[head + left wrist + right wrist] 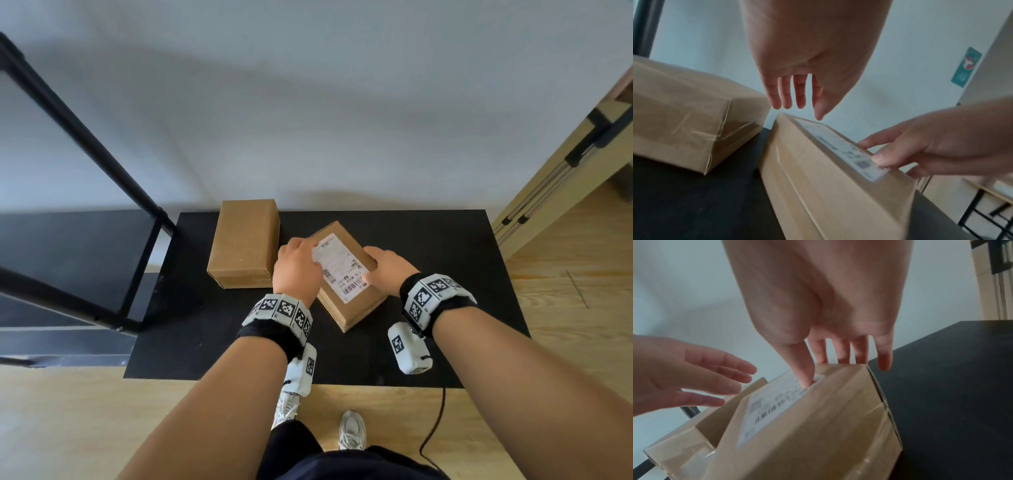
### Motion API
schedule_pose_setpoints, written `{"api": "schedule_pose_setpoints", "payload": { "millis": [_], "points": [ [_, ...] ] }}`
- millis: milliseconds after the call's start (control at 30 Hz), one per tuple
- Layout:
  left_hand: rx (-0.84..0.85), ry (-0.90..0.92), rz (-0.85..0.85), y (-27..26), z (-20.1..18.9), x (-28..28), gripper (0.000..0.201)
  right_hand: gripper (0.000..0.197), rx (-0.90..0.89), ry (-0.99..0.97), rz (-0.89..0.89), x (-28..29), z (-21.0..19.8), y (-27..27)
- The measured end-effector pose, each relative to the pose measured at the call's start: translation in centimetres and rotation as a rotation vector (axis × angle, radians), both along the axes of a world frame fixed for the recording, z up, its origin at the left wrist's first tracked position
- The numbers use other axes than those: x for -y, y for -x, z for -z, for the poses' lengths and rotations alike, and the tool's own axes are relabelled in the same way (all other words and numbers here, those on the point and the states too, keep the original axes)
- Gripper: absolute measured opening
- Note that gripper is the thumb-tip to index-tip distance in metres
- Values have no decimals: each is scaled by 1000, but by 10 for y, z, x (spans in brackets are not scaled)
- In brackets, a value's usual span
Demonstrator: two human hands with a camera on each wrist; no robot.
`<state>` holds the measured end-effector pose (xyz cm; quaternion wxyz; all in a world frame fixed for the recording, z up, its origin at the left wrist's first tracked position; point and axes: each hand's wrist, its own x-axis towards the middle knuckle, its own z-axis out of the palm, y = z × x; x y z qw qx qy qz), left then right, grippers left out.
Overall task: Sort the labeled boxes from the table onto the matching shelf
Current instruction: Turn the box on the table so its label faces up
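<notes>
A brown cardboard box with a white barcode label [346,277] lies askew on the black table [428,240], between my two hands. My right hand [383,270] grips its right edge. The thumb [805,378] presses on the label and the fingers [842,356] reach down the far side. My left hand [296,270] hovers at the box's left edge with fingers [785,97] straight and apart from the cardboard. A second, plain brown box [243,243] sits just left of it, showing no label. I cannot tell whether the labeled box [828,186] is lifted off the table.
A black metal shelf frame [85,246] stands left of the table, with a post close to the plain box. A light wooden unit [565,178] rises at the right. A black cable [435,428] trails on the wooden floor near my feet.
</notes>
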<state>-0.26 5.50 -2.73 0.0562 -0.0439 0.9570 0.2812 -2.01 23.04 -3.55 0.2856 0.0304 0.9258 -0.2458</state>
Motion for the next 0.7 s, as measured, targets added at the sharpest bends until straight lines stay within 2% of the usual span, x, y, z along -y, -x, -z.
{"api": "schedule_pose_setpoints", "payload": {
  "millis": [100, 200, 267, 400, 500, 700],
  "points": [
    [21, 123, 125, 7, -1, 1, 53, 58, 18, -97, -124, 3, -7, 6],
    [111, 252, 269, 10, 4, -1, 60, 52, -35, -171, -244, 6, -6, 10],
    [160, 293, 322, 8, 8, -5, 58, 55, -84, -182, -268, 7, -4, 10],
    [130, 352, 261, 6, 9, -7, 49, 53, -195, -139, -123, 6, -2, 5],
    [197, 411, 192, 7, 6, -5, 48, 52, -260, -57, 3, 6, -1, -1],
    [398, 282, -36, 3, 9, 3, 41, 56, -316, 44, 167, 7, -3, -9]
  ]
}}
